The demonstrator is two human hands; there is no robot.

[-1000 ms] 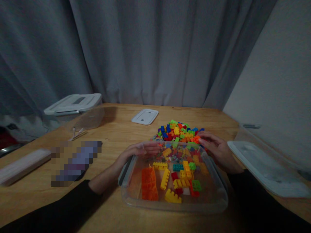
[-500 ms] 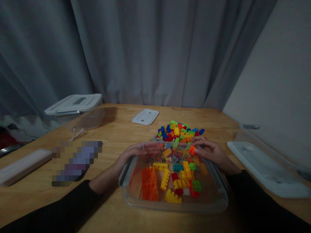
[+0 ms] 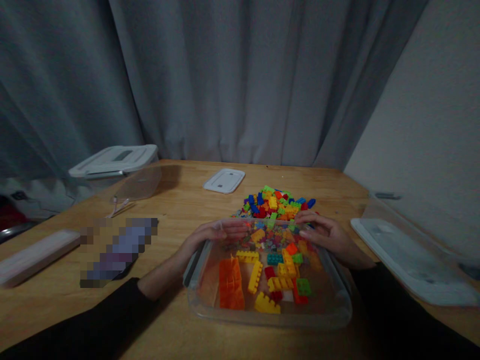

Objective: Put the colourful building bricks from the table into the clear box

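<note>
A clear plastic bin (image 3: 210, 316) stands on the table before me, with several loose toy building bricks in it. My left hand (image 3: 225, 231) rests at its far left corner, fingers stretched flat along the far wall. Over the far right rim, my right hand (image 3: 318, 231) is open with its fingers apart and nothing between them. An orange brick (image 3: 291, 248) lies inside, beside yellow bricks (image 3: 288, 262) and a green brick (image 3: 303, 287). Further left in the bin are a large orange piece (image 3: 231, 284) and a teal brick (image 3: 275, 259).
Beyond the bin is a heap of mixed bricks (image 3: 273, 202). A white lid (image 3: 224, 181) lies behind it. A lidded box (image 3: 138, 182) stands at the left, near a pixelated flat object (image 3: 123, 250) and a pale long case (image 3: 41, 257). Another clear container (image 3: 408, 260) is at the right.
The orange brick has left my right hand and now lies among the bricks in the bin. My right fingers have parted. My left hand has stayed put.
</note>
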